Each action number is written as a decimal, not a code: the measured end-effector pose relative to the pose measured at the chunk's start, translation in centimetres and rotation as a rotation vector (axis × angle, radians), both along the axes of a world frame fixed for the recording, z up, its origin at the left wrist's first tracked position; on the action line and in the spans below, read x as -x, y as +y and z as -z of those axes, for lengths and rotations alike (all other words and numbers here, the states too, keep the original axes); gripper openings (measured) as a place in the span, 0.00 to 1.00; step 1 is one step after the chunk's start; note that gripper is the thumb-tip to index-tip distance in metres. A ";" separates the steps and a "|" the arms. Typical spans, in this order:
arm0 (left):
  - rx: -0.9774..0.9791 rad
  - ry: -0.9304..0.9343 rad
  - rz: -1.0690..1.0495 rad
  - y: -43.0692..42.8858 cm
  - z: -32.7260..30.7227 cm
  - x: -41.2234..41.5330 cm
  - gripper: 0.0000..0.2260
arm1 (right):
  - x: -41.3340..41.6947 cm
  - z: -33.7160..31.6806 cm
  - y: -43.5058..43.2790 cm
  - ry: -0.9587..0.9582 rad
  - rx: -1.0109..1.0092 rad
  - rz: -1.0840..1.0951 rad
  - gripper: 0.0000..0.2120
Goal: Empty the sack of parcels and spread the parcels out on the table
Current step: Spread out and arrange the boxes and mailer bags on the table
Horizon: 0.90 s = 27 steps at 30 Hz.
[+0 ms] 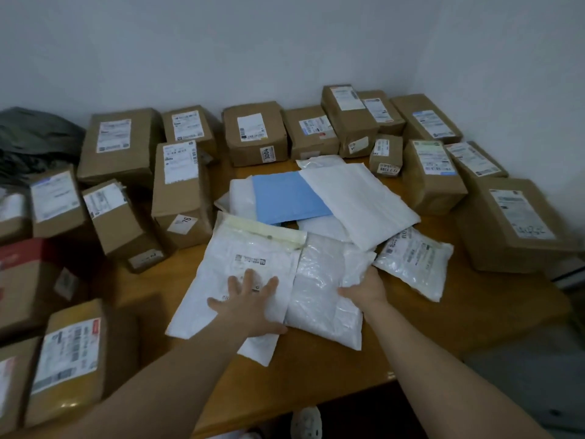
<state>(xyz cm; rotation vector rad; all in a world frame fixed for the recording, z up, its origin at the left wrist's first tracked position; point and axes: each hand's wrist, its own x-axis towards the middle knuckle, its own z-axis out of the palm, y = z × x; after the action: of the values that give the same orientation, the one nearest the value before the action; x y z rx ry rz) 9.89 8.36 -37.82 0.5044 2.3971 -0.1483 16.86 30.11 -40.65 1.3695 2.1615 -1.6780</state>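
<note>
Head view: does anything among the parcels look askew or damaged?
Yes. The soft mailers mid-table lie heaped, with the blue mailer partly covered by white ones. The box marked 3004 looks dented along its front top edge.

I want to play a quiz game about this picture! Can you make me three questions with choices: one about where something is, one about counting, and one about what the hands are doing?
1. Where is the blue envelope?
A. on a box
B. among the soft bags in the middle
C. on the floor

2. How many blue envelopes show?
A. one
B. three
C. five

3. What are the hands doing?
A. both lift a box
B. both make fists in the air
C. the left hand lies flat on a white bag, the right hand grips a crinkly bag

Answers:
1 B, it lies in the pile on the table.
2 A, only one envelope is blue.
3 C, left fingers are spread, right fingers curl round the bag's edge.
</note>
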 end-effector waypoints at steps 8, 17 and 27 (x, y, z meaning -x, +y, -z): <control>0.043 0.208 -0.082 -4.5 -0.1 -1.3 0.38 | -3.1 -4.8 -1.8 0.212 -0.007 0.226 0.13; -0.101 0.072 -0.082 -6.7 0.1 -1.1 0.52 | -6.8 -8.5 -7.9 0.558 -0.999 -0.332 0.16; -0.188 0.117 0.098 -5.6 -0.4 -2.4 0.37 | -11.2 -3.3 -12.2 -0.130 -0.771 -0.741 0.34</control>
<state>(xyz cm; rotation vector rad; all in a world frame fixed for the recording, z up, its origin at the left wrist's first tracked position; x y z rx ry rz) 12.31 2.72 -37.44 0.7181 2.5153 0.0055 28.11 17.90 -37.34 0.5410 2.8312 -0.4977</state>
